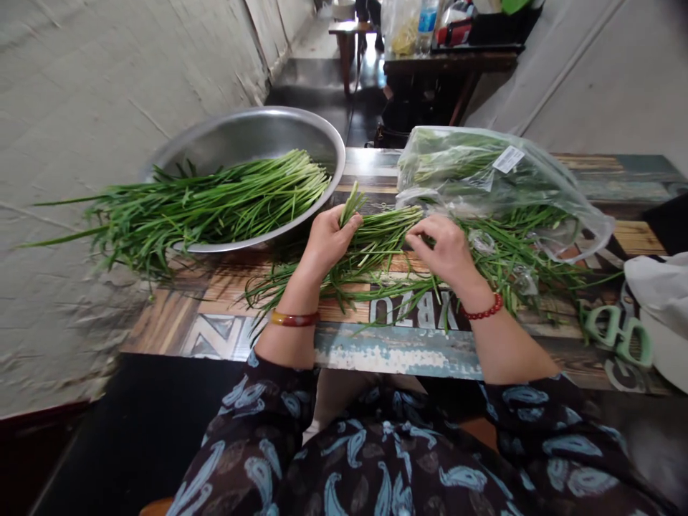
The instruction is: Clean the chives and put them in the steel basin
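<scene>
My left hand (332,235) is closed round a small bunch of green stalks (352,202), their pale ends pointing up. My right hand (441,244) is beside the pale ends of a loose pile of stalks (381,236) on the table, its thumb and forefinger close together; whether anything is between them is too small to tell. A large metal basin (263,123) at the left holds a thick heap of long green stalks (231,204), with leaves hanging over its left rim.
A clear plastic bag (484,168) of greens lies behind my right hand, with loose greens (510,251) before it. Green-handled scissors (618,333) and a white cap (661,308) are at the right. A wall (80,107) borders the left. Another table (451,63) stands behind.
</scene>
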Motion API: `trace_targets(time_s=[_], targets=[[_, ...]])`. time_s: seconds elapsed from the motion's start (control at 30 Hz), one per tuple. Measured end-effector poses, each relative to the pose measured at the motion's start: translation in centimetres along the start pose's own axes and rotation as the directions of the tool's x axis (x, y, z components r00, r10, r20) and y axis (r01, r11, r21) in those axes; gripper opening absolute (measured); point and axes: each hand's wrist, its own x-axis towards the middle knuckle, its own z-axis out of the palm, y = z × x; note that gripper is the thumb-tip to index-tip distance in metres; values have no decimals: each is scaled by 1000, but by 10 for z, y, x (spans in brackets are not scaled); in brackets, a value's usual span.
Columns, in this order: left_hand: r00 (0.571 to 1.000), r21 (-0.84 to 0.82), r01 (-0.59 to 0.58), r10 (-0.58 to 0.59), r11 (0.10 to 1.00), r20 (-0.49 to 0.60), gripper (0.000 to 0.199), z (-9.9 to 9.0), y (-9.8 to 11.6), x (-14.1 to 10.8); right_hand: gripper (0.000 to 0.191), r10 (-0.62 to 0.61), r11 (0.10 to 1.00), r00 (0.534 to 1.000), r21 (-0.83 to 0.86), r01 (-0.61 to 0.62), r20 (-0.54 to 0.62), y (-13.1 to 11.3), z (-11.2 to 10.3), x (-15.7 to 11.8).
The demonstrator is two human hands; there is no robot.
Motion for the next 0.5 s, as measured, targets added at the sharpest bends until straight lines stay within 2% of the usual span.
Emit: trace_targets(time_s=[0.1, 0.17, 0.27, 0.4, 0.5], targets=[[999, 136, -16, 23, 991, -49, 17, -4, 1, 0, 16, -86, 994, 981, -48, 96, 172, -13, 10, -5], [998, 203, -23, 35, 979, -54, 12, -6, 2, 0, 15, -86, 990, 974, -94, 107, 211, -15, 14, -7], [998, 248, -43, 55, 968, -43, 13, -5, 3, -1, 16, -89, 995, 976, -18, 94, 200, -7, 14, -5], [998, 177, -55, 58, 983, -14, 20, -3, -1, -1, 21, -107, 982, 983, 168, 82, 146, 7, 6, 0], [998, 109, -53, 50, 993, 27, 28, -2, -4, -2, 22, -75, 985, 990, 163, 55, 116, 11, -5, 1]])
